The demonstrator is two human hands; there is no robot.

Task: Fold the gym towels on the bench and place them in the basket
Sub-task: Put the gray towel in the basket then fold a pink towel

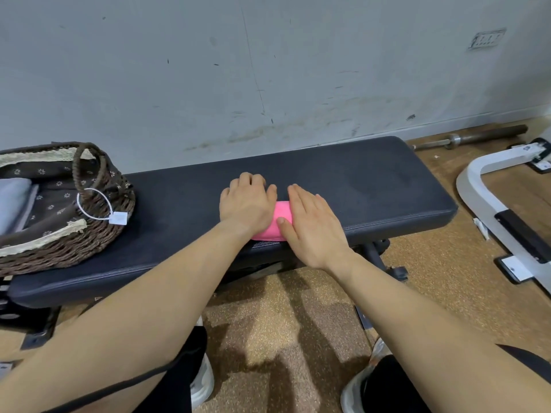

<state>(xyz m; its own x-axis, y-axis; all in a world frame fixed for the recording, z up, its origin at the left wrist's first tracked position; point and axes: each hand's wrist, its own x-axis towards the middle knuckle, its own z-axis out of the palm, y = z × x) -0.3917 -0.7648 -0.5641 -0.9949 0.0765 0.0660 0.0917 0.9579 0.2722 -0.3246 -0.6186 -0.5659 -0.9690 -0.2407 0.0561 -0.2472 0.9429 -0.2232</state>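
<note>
A small pink towel (pixel 275 222), folded into a compact pad, lies near the front edge of the dark padded bench (pixel 357 186). My left hand (pixel 246 202) lies palm down over its left part, fingers slightly curled. My right hand (pixel 313 226) presses flat on its right part, fingers together, thumb on the pink cloth. Most of the towel is hidden under both hands. The brown wicker basket (pixel 98 231) stands on the bench's left end, lined with flowered cloth, and a folded grey towel (pixel 13 201) lies inside it.
A grey wall runs right behind the bench. A white metal frame (pixel 489 204) and a barbell bar (pixel 465 138) lie on the cork-coloured floor to the right. My knees and shoes are below the bench's front edge. A white tag (pixel 118 218) hangs from the basket handle.
</note>
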